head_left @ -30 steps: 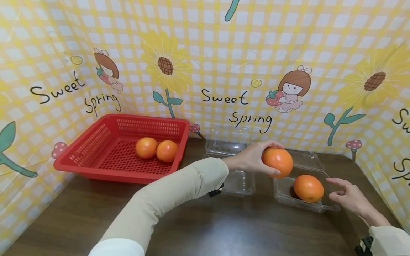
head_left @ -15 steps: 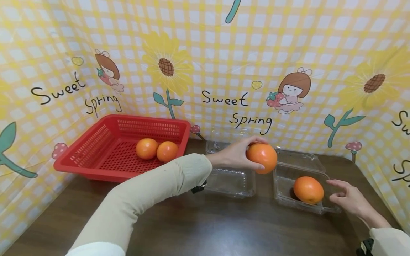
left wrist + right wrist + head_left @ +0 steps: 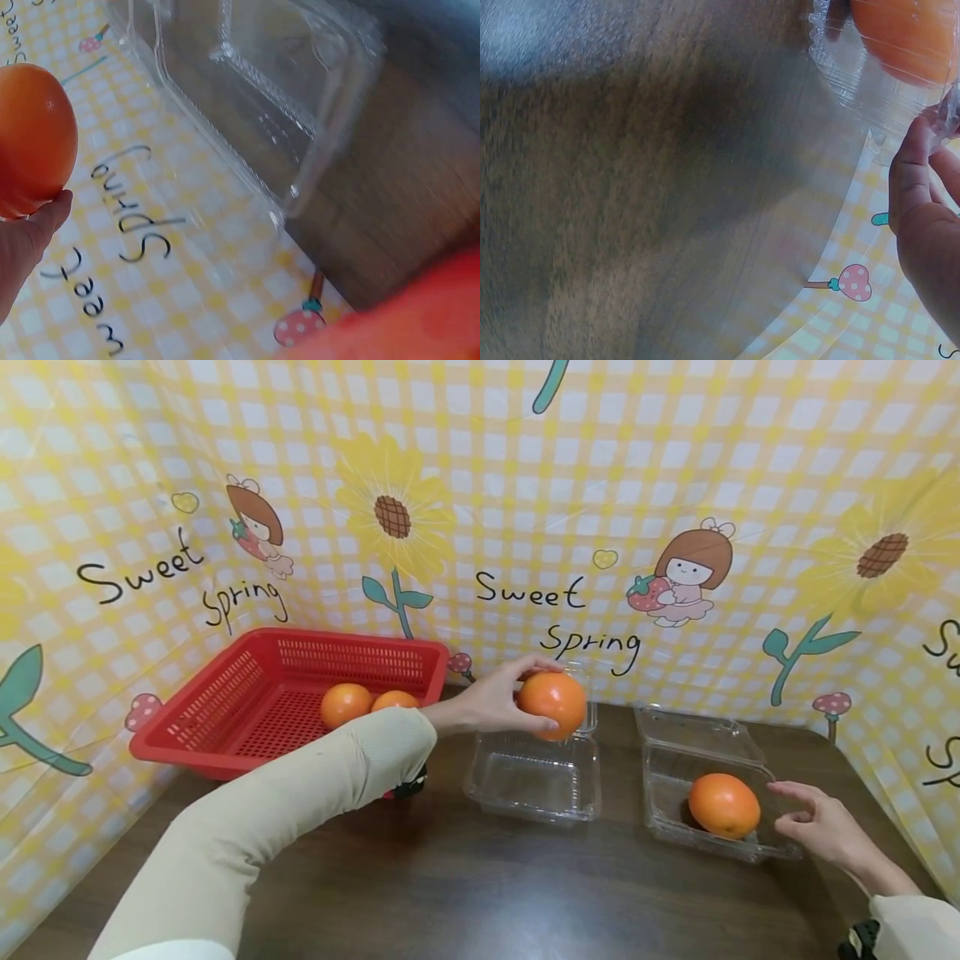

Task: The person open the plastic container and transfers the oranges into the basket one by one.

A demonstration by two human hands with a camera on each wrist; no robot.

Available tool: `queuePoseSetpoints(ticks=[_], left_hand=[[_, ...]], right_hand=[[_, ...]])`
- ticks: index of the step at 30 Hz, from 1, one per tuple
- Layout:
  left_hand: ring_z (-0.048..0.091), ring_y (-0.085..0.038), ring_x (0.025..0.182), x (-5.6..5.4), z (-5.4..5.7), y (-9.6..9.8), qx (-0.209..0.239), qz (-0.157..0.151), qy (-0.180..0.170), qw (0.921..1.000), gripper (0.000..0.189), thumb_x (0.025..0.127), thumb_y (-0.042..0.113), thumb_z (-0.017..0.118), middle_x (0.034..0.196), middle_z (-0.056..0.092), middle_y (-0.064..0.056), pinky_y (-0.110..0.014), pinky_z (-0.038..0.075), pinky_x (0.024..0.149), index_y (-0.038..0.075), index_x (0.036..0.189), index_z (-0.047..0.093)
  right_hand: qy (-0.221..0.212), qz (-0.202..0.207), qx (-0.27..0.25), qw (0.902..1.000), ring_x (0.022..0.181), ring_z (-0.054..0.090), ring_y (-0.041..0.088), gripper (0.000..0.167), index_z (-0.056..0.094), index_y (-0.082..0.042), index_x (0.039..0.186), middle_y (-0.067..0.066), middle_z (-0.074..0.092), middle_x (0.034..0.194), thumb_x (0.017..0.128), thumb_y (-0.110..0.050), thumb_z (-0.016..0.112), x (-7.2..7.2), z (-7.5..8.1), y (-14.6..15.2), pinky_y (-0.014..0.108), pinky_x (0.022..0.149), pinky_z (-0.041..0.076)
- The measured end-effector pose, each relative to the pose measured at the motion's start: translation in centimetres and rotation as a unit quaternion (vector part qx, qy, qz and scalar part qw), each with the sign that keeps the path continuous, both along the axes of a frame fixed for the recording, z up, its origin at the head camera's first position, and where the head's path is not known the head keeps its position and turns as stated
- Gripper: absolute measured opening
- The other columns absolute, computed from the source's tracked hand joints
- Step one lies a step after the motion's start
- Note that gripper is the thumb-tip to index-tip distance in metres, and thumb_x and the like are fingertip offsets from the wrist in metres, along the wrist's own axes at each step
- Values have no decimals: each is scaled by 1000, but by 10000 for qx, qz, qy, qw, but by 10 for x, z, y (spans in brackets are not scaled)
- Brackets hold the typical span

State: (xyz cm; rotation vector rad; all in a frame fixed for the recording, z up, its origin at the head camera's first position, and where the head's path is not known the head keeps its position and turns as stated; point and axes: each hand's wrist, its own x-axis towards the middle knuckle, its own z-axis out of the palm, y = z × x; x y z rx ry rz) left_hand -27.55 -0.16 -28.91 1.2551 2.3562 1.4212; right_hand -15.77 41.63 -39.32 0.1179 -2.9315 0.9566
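My left hand [image 3: 495, 700] grips an orange [image 3: 553, 706] in the air above the left clear plastic clamshell box [image 3: 532, 777], near its raised lid. The left wrist view shows this orange [image 3: 34, 139] at the left edge, with a fingertip under it. A second orange [image 3: 723, 805] lies in the right clear plastic clamshell box [image 3: 663, 802], whose lid is folded back. At that box's right side is my right hand [image 3: 821, 827]. In the right wrist view its thumb and fingers [image 3: 911, 172] pinch the plastic rim; part of them is hidden behind the plastic.
A red basket [image 3: 168, 745] stands at the left, holding two oranges [image 3: 347, 703]; my left sleeve partly covers one. A yellow checked cloth [image 3: 517, 485] hangs behind the brown table [image 3: 465, 893] and along its sides.
My left hand has moved left with the orange, from over the right box to over the left one. The right hand and the orange in the right box have stayed in place.
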Motion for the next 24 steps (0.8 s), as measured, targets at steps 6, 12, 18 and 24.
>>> queuePoseSetpoints(ticks=[6, 12, 18, 24], left_hand=[[51, -18, 98, -5, 3, -22, 13, 317, -73, 9995, 58, 69, 14, 73, 115, 50, -3, -29, 48, 74, 11, 121, 46], [52, -20, 96, -11, 4, -44, 61, 628, 109, 9979, 57, 68, 14, 74, 115, 51, -5, -32, 49, 74, 9, 119, 48], [54, -22, 96, -16, 10, -69, 242, 758, 200, 9966, 59, 69, 12, 74, 118, 49, -8, -34, 48, 75, 7, 121, 47], [47, -20, 105, -20, 18, -97, 251, 1176, -88, 9927, 62, 70, 13, 74, 121, 47, -7, -34, 48, 77, 9, 124, 45]], right_hand=[[215, 38, 27, 9998, 66, 55, -2, 44, 45, 18, 112, 36, 37, 116, 75, 2, 62, 0, -2, 1, 23, 52, 45], [256, 34, -4, 9997, 65, 55, -2, 44, 45, 18, 112, 36, 38, 115, 74, 3, 63, 1, -3, 0, 23, 52, 45], [278, 7, 12, 9996, 66, 55, -2, 44, 46, 15, 113, 36, 38, 115, 75, 2, 63, 1, -3, 2, 22, 52, 45], [236, 21, 57, 9997, 67, 54, -3, 44, 46, 14, 113, 35, 38, 115, 75, 1, 63, 0, -2, 2, 23, 53, 45]])
